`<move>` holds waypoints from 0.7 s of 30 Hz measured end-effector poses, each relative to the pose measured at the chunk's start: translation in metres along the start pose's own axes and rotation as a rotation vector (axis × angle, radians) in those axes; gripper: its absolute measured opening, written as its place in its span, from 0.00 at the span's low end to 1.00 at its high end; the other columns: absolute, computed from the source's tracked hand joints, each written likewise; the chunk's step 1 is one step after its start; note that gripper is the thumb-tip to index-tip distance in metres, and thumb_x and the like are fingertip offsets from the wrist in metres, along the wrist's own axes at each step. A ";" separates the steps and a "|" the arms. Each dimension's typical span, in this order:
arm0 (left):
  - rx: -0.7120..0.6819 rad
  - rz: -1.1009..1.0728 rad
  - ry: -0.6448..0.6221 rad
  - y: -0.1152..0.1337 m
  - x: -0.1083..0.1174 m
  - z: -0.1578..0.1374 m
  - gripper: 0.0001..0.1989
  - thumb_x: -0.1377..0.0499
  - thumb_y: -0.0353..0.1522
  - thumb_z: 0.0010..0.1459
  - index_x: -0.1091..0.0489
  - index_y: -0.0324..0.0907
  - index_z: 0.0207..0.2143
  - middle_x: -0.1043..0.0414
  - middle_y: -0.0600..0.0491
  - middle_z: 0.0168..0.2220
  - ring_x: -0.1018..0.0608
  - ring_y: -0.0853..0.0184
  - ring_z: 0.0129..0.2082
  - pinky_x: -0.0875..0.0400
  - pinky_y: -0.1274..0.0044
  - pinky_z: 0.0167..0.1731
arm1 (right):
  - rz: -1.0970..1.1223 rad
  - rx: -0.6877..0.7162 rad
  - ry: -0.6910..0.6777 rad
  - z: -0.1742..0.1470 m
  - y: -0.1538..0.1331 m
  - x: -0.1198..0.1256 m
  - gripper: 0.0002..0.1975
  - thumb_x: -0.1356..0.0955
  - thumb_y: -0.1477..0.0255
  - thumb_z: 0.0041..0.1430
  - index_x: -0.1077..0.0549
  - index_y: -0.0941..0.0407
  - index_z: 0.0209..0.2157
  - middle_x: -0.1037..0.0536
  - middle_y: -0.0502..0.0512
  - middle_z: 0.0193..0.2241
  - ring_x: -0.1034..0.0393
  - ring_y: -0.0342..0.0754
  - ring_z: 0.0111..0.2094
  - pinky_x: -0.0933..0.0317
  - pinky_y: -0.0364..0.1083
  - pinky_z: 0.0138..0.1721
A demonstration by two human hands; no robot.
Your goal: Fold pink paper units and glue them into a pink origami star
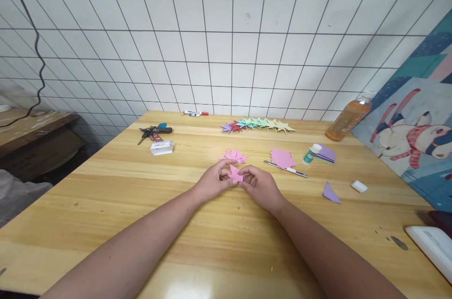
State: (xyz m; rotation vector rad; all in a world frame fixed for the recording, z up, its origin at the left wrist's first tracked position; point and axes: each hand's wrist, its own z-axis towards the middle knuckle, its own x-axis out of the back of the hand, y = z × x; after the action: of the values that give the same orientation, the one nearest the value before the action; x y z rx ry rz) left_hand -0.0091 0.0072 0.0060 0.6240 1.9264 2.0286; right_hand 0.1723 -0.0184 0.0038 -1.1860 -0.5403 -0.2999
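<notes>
Between my two hands is a small folded piece of pink paper [235, 173], held just above the wooden table. My left hand [216, 177] pinches its left side, with the index finger along the top and the thumb below. My right hand [260, 185] has its fingertips closed on the right side of the same piece. Right behind the hands lie pink folded paper pieces [233, 155] with pointed tips. To the right of my right hand is a stack of pink paper sheets [282, 158], with a pen [287, 169] lying along its front edge.
A row of multicoloured folded paper stars [261, 124] lies by the tiled wall. At right are a glue stick [312, 153], purple paper [325, 153], a purple folded triangle [331, 193], an eraser [359, 186] and a bottle [349, 117]. Keys [153, 132] and a small box [162, 148] lie left.
</notes>
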 end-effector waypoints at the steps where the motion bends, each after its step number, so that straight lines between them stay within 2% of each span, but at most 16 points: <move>1: 0.011 0.006 0.014 0.000 0.000 0.000 0.29 0.37 0.35 0.47 0.40 0.40 0.52 0.32 0.58 0.23 0.30 0.72 0.24 0.38 0.80 0.28 | 0.001 0.001 -0.002 0.000 -0.001 0.000 0.11 0.33 0.76 0.49 0.31 0.53 0.37 0.28 0.47 0.27 0.34 0.41 0.28 0.39 0.41 0.31; 4: 0.030 0.017 0.048 0.001 0.000 0.001 0.29 0.37 0.35 0.46 0.38 0.39 0.51 0.33 0.59 0.20 0.31 0.72 0.22 0.39 0.81 0.26 | 0.002 0.015 -0.026 -0.002 -0.004 0.001 0.14 0.33 0.75 0.50 0.32 0.52 0.41 0.28 0.47 0.29 0.34 0.41 0.28 0.39 0.41 0.30; 8: 0.031 0.032 0.067 0.002 -0.001 0.002 0.28 0.37 0.34 0.45 0.37 0.38 0.50 0.29 0.57 0.22 0.27 0.70 0.24 0.37 0.79 0.29 | -0.004 0.028 -0.068 -0.002 -0.006 0.003 0.19 0.34 0.75 0.50 0.34 0.51 0.46 0.27 0.49 0.33 0.33 0.42 0.29 0.39 0.41 0.30; 14: 0.021 0.076 0.082 0.003 -0.004 0.002 0.14 0.37 0.35 0.46 0.31 0.38 0.36 0.24 0.51 0.30 0.24 0.66 0.30 0.34 0.77 0.32 | 0.009 0.033 -0.058 -0.001 -0.004 0.003 0.18 0.35 0.76 0.51 0.31 0.52 0.45 0.26 0.50 0.33 0.33 0.42 0.30 0.38 0.41 0.30; 21: 0.005 0.115 0.098 -0.001 -0.004 0.002 0.12 0.37 0.36 0.45 0.31 0.38 0.30 0.25 0.51 0.30 0.24 0.65 0.30 0.32 0.76 0.32 | 0.016 0.019 -0.041 -0.001 -0.007 0.004 0.13 0.36 0.73 0.54 0.30 0.51 0.43 0.24 0.51 0.34 0.30 0.44 0.33 0.37 0.42 0.31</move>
State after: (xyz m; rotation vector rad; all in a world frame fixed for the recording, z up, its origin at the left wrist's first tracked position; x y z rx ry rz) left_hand -0.0046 0.0075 0.0047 0.6621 1.9928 2.1622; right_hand 0.1723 -0.0219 0.0115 -1.1793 -0.5678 -0.2569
